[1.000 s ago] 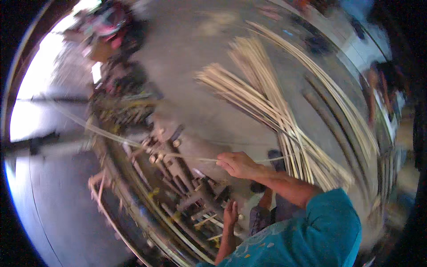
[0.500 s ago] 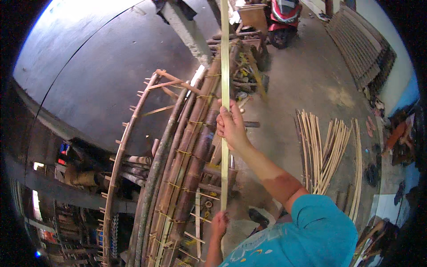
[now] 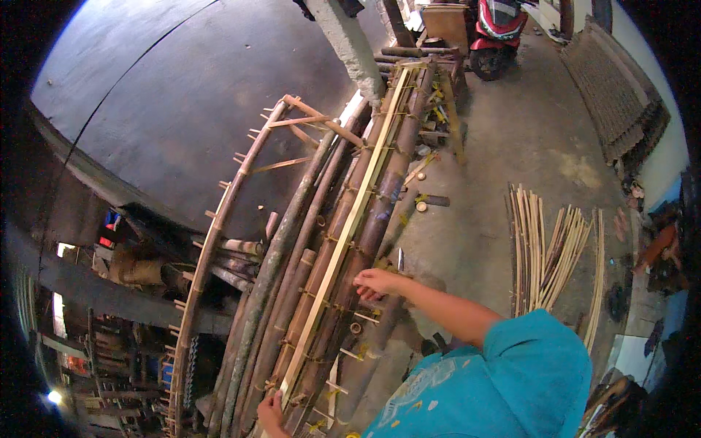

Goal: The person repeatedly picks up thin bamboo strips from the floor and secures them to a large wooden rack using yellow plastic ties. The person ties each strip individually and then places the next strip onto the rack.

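Brown, round bamboo poles [image 3: 374, 226] lie side by side. Lengthwise on them rests a long, flat, pale-yellow bamboo strip [image 3: 342, 248]. The bare right hand [image 3: 377, 283], loosely curled, is free of it; the bare left hand [image 3: 272, 413] meets its near end, whether gripping I cannot tell.

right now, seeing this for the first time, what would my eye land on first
Probably the long pale strip lying slantwise along the dark poles at centre, with the left hand at its near end. Then likely the bright teal shirt at lower right and the red motorbike at the top, right of centre.
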### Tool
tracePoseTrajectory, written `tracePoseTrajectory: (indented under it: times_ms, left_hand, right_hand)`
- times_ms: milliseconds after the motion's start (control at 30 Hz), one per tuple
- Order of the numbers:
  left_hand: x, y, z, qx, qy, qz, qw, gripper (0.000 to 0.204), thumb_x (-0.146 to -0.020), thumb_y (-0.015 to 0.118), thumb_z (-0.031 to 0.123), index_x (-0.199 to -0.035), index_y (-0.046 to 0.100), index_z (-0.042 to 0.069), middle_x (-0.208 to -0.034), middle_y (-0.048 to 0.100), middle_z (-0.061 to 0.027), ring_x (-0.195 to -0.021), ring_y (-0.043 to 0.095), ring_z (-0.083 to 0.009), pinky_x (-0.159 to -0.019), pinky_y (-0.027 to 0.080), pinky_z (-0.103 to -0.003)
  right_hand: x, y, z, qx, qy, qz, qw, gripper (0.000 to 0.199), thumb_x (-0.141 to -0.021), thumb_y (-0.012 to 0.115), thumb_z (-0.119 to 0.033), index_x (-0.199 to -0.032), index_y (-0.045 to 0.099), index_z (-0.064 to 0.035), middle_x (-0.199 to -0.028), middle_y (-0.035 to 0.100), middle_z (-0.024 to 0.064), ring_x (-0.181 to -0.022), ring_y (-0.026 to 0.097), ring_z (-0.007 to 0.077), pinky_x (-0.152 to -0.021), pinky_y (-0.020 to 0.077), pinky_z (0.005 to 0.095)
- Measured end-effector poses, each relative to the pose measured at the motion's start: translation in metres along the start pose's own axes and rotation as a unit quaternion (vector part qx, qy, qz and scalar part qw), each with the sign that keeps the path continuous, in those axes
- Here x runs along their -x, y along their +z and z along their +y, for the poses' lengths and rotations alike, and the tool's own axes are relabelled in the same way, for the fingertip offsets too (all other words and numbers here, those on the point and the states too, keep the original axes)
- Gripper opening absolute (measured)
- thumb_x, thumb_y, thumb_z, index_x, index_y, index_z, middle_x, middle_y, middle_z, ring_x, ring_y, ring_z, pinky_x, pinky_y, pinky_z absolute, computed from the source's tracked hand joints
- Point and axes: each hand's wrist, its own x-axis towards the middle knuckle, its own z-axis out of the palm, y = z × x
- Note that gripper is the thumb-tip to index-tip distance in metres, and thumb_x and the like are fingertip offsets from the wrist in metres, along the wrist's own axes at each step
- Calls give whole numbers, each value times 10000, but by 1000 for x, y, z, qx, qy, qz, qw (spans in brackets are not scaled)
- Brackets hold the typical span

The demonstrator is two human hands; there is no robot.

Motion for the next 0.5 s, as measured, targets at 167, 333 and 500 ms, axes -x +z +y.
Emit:
tracePoseTrajectory:
  times_ms: [167, 333, 500]
  left_hand:
    - [-34, 30, -45, -91, -34, -116, 988, 524, -851, 588, 520, -864, 652, 0, -709, 561, -156, -646, 525, -287, -605, 404, -421]
    - [-53, 28, 94, -126, -89, -3, 988, 501, -862, 597, 460, -1034, 616, -9, -952, 595, -176, -854, 563, -322, -738, 441, -426]
    - [-94, 10, 363, -10, 37, -33, 999, 525, -872, 608, 385, -1233, 558, 6, -1181, 606, -200, -1084, 576, -360, -912, 454, -420]
  right_hand:
    - [37, -134, 30, -62, 52, 144, 986, 306, -930, 539, -377, -1079, 551, -110, -938, 610, 42, -742, 593, 121, -648, 516, 281]
    - [132, -276, 47, -158, -16, 350, 923, 183, -910, 548, -285, -991, 542, -121, -821, 573, 10, -652, 551, 102, -563, 473, 276]
    - [183, -375, 40, -164, 50, 416, 893, 147, -916, 534, -248, -984, 544, -118, -775, 566, 7, -610, 530, 97, -531, 452, 250]
